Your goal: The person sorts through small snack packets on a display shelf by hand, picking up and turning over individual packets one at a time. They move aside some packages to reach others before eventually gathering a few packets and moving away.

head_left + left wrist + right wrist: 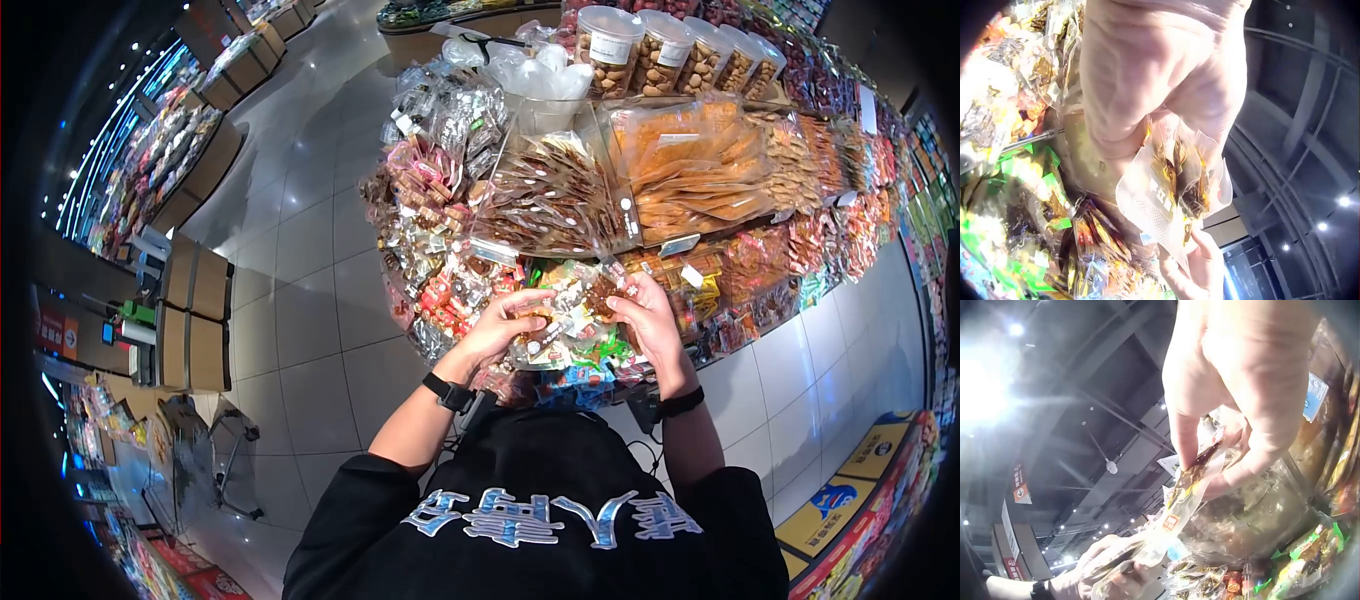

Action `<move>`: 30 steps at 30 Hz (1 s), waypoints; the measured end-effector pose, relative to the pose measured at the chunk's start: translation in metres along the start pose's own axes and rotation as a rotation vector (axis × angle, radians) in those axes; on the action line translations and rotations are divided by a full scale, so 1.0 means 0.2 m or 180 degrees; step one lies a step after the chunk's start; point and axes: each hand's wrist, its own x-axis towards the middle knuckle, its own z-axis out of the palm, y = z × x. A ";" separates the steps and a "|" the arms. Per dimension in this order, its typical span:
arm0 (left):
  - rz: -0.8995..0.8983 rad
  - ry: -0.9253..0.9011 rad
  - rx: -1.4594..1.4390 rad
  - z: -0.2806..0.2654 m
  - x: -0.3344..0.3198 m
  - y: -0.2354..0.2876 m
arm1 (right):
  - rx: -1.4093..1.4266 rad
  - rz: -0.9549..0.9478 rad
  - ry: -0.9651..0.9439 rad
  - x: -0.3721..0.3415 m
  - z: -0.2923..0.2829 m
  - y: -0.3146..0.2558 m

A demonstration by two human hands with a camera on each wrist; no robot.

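Note:
Over the near edge of a snack display, my left hand [495, 326] grips small clear snack packets [1159, 181] with dark brown pieces inside and printed lettering on the plastic. My right hand [648, 318] is a short way to the right and pinches a similar clear packet [1192, 481] between thumb and fingers. In the right wrist view this packet shows a small red-orange mark and slants down toward the left hand's packets. Beneath both hands lie loose wrapped snacks [450, 297], some red, some with green wrappers [612, 350].
Beyond the hands, a clear bin holds dark brown packets [550, 195]. Orange-brown packets [690, 170] fill the bin to its right. Lidded tubs of nuts [607, 55] and clear plastic bags [545, 78] stand at the back. Tiled floor [300, 330] lies to the left.

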 end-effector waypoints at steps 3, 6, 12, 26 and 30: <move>0.0055 -0.0278 0.0375 -0.06 0.00 0.07 | -0.0305 0.0017 -0.0254 0.02 0.00 -0.01; -0.0060 -0.0565 0.0530 -0.15 0.01 0.13 | -0.0501 0.0125 -0.0362 0.02 0.08 -0.06; -0.0436 -0.1109 0.0708 -0.28 0.01 0.21 | -0.1153 0.0795 -0.0770 0.03 0.23 -0.11; -0.0001 -0.0984 0.0330 -0.50 -0.08 0.20 | -0.3033 -0.1599 0.1022 0.27 0.59 -0.70; -0.0007 -0.0956 0.0256 -0.50 -0.12 0.21 | -0.4348 -0.2683 0.1105 0.65 0.65 -0.74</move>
